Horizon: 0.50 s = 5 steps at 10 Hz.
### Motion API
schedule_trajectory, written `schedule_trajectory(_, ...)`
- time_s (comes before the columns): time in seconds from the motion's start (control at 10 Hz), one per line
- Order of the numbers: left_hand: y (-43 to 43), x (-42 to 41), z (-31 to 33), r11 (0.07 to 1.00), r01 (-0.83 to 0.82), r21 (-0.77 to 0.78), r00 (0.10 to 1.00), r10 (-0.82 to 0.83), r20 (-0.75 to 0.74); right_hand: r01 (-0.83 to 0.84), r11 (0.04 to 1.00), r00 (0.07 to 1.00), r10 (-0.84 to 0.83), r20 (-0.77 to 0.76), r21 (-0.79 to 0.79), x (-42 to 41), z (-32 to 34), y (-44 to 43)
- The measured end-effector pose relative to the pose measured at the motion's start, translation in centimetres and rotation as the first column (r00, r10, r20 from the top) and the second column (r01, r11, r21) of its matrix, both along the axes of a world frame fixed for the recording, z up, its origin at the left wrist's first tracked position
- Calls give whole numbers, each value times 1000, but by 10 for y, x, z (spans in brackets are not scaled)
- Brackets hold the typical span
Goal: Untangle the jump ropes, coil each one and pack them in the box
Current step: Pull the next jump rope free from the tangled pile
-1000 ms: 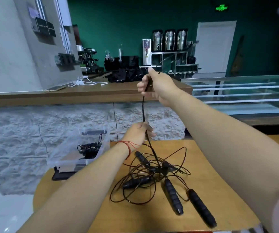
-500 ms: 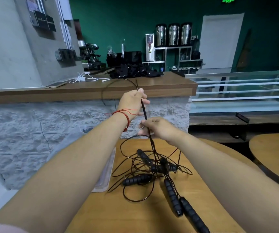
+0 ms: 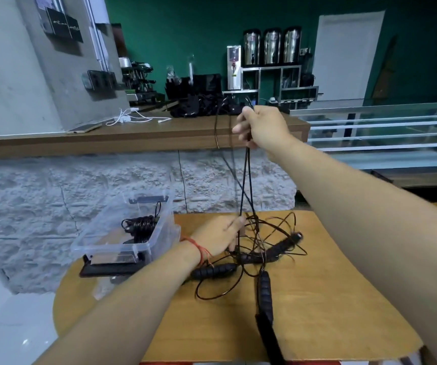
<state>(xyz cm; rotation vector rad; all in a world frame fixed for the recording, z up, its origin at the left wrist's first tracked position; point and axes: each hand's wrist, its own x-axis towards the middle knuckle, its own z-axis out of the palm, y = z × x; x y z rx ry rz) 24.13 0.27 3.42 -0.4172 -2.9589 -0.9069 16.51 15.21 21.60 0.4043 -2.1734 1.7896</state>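
Head view, looking down over both forearms. Clenched up high: right hand, fist closed round thin black cord, with two strands dropping straight below the fist and a loose loop curling off to its left. Down low, directly under that fist: left hand, fingertips at the foot of those strands, too blurred to tell whether pinching or only touching. Just right of the left hand and reaching its fingers: tangle of jump ropes spread on table, with ribbed black handles lying in and near it. Left of the left wrist, close by: clear box, already holding one coiled rope.

Likely handling: light, limp, springy cord, prone to snagging on its own loops and kinking if yanked, and slick enough to slide through closed fingers. Heavier and stiffer at the handles, so best gripped there. Otherwise pinched on a single strand just above a knot, feeding slack through rather than hauling.
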Motion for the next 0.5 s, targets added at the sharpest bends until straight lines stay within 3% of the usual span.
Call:
schedule_trajectory(0.1, -6, -5, -3, 999, 44, -27, 994, -41, 102, 0, 998, 999, 3, 38, -59, -5, 0, 4)
schedule_trajectory(0.2, -15, -3, -7, 982, 102, -159, 928, -36, 370, 3, 990, 998, 5, 59, -139, -5, -9, 10)
schedule_trajectory(0.3, -23, 14, 14, 964, -58, -259, 891, 167, 422, -41, 979, 994, 61, 95, -199, -5, -12, 8)
schedule_trajectory(0.4, -8, 29, 59, 996, -9, -91, 916, 45, 398, -94, 970, 979, 131, 156, -225, -1, -12, 2)
schedule_trajectory(0.5, 3, 11, 49, 987, -61, 147, 982, 33, 185, -138, 951, 962, 195, 188, -277, 1, -12, -2)
